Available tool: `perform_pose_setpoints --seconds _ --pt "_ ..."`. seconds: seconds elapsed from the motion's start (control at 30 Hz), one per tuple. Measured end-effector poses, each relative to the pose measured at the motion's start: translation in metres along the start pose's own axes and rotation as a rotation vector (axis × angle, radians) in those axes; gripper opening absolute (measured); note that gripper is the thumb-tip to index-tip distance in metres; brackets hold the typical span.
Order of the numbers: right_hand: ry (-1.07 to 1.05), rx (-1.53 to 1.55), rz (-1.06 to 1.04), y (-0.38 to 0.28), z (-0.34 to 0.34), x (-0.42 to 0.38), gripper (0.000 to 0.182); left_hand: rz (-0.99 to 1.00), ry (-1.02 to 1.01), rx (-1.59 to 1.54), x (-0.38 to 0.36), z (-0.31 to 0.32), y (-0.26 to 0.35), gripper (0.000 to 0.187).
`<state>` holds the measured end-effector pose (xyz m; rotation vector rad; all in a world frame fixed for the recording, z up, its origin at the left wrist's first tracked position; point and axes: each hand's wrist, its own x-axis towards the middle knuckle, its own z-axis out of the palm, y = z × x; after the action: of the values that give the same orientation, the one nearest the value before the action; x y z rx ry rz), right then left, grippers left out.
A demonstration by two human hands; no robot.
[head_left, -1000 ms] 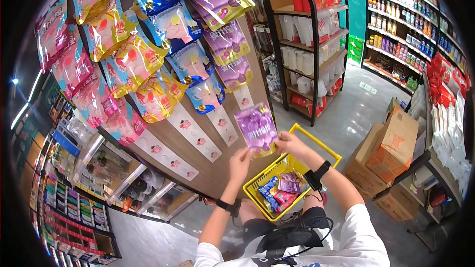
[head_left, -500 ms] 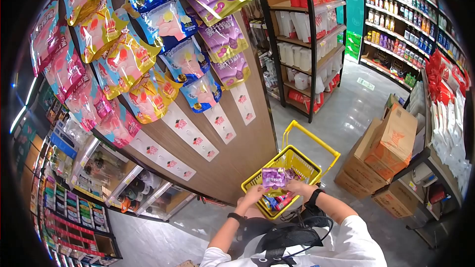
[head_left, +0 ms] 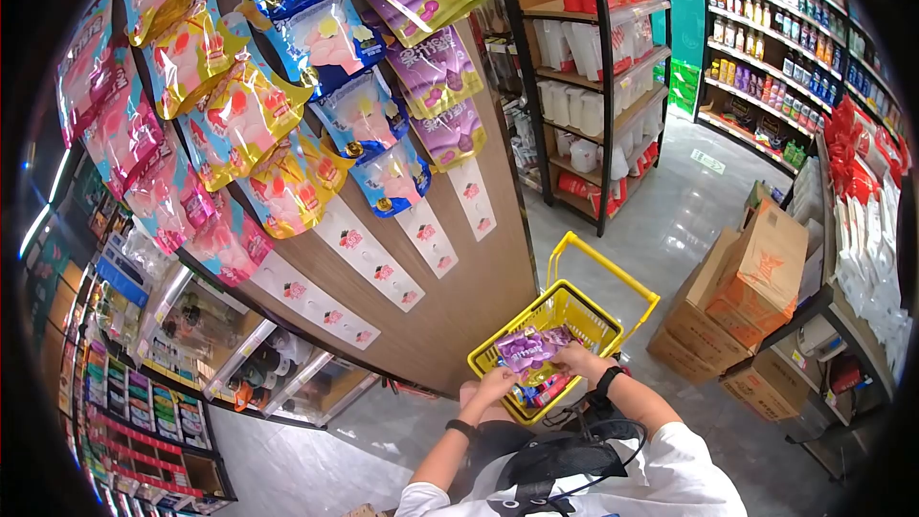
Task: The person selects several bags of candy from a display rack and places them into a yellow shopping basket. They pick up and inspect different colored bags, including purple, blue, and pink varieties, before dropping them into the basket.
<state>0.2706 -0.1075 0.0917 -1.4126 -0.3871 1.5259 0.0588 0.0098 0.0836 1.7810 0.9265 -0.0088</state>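
A purple candy bag with pale lettering and a yellowish-green lower part is held tilted over the yellow shopping basket. My left hand is closed on the bag's lower left edge, and my right hand pinches its right side. Beneath the bag, inside the basket, lie several colourful packets in red, blue and purple, partly covered. The basket's yellow handle stands raised on the far side.
Strips of hanging candy bags cover the wooden panel at my left. Cardboard boxes are stacked on the floor to the right. A dark-framed rack of white containers stands ahead, with bottle shelves behind it.
Over the basket, the purple bag has turned from fairly upright to a tilted, flatter position. My left hand has shifted slightly downward; my right hand stays almost in place.
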Motion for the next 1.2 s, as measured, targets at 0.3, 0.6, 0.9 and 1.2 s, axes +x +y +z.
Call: perform_pose_setpoints --seconds 0.3,0.6,0.9,1.2 --pt "-0.137 -0.058 0.080 0.035 -0.007 0.014 0.016 -0.132 -0.278 -0.143 -0.027 -0.004 -0.015 0.027" --pt "0.074 -0.323 0.183 0.019 0.012 -0.001 0.019 -0.061 -0.513 -0.131 -0.043 -0.002 -0.057 0.030" --pt "0.023 -0.067 0.130 0.041 0.003 0.009 0.015 -0.113 -0.391 -0.360 -0.057 0.002 -0.057 0.034" --pt "-0.063 0.355 -0.117 -0.006 -0.045 -0.036 0.024 -0.008 -0.185 -0.477 -0.081 -0.014 -0.086 0.036"
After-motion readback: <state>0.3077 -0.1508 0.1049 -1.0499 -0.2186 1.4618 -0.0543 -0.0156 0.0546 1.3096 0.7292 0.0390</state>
